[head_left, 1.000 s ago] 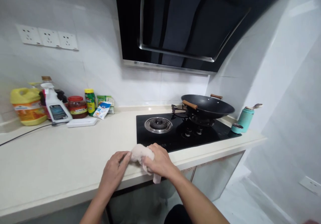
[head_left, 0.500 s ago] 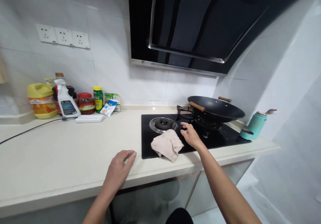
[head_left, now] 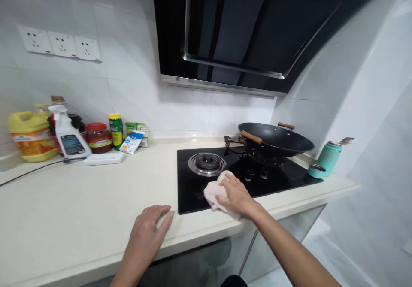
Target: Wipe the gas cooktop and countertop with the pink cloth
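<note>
My right hand [head_left: 236, 197] lies over a pale pink cloth [head_left: 214, 191], its fingers bent onto the fabric. The cloth is bunched at the front of the black glass cooktop [head_left: 189, 192], one corner hanging toward the counter edge. Beyond it sits the bare left burner [head_left: 207, 164], ringed in metal. Two dark knobs [head_left: 248, 175] show just right of the hand. My left hand [head_left: 146, 231] rests on the pale counter [head_left: 96, 201] by the cooktop's left corner, thumb apart from the fingers and holding nothing.
A black wok [head_left: 277, 139] with wooden handles stands on the right burner. A turquoise bottle [head_left: 330, 158] and small cup [head_left: 316, 171] are at the right end. A spray bottle [head_left: 69, 134], jars and a yellow jug [head_left: 32, 137] line the back left. The range hood [head_left: 225, 29] hangs above.
My right hand has come down onto the cloth, which is now more bunched and shifted slightly right. My left hand stays on the counter. The view has turned a little right.
</note>
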`<state>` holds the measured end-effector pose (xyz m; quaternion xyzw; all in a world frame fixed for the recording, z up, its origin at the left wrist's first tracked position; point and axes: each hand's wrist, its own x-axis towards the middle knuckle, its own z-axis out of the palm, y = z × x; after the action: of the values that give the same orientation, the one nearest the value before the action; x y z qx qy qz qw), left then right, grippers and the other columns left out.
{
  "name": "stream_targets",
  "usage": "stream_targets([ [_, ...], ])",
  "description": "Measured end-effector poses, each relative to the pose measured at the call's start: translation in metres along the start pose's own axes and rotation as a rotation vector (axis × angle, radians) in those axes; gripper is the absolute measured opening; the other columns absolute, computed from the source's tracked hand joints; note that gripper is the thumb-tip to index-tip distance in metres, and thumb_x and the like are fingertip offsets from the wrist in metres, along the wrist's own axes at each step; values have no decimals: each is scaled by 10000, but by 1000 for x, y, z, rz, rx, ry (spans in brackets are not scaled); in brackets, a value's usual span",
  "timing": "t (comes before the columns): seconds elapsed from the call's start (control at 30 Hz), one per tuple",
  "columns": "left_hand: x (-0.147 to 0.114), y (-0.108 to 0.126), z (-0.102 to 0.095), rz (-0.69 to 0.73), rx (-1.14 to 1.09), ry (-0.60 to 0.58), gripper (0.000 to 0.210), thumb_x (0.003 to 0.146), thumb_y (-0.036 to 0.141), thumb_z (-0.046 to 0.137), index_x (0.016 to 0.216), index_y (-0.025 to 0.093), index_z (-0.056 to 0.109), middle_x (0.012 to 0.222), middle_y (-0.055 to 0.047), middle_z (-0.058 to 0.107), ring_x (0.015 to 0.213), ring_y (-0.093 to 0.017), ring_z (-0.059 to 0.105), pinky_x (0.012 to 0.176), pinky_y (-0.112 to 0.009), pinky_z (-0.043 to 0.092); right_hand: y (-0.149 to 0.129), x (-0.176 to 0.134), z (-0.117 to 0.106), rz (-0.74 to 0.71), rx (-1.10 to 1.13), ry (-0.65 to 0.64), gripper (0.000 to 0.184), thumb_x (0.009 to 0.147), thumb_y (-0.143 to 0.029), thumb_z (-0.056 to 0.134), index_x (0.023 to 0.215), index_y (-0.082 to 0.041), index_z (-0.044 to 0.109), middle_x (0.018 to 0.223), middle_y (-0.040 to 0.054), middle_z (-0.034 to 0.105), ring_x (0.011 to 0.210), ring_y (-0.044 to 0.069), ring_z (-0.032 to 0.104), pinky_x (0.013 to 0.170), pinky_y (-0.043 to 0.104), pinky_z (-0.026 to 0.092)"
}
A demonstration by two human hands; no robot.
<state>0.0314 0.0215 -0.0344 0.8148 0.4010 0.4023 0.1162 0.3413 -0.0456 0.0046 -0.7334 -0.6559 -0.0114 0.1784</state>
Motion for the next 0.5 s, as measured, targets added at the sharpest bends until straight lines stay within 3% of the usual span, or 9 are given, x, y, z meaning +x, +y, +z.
stream_targets([
  [0.13,-2,-2,4,45,19,3,369,930,544,526,995,263,756,1053,-56,766,1013,-278,693,895,-437,542,25,29,1,128,-75,39,438,854,-398,621,1241,-192,614,1367,130,488,1226,261,502,1044,371,379],
  [0.27,-4,-6,7,84,52,17,338,937,525,543,1020,269,747,1045,-49,760,998,-270,694,867,-423,547,39,73,11,256,-205,24,485,903,-395,553,1351,-209,554,1424,139,475,1267,266,504,1043,350,380],
  [0.4,-8,-9,8,143,82,26,295,950,496,561,1042,275,735,1043,-43,754,981,-251,695,844,-398,554,62,120,16,387,-260,17,559,942,-349,487,1445,-105,456,1411,239,501,1292,334,512,1032,418,392],
  [0.5,-9,-10,8,205,97,36,246,950,460,586,1063,285,716,1037,-37,748,968,-240,695,838,-384,561,85,153,16,473,-300,-20,522,979,-358,417,1360,-20,531,1313,295,576,1252,364,562,999,441,414],
])
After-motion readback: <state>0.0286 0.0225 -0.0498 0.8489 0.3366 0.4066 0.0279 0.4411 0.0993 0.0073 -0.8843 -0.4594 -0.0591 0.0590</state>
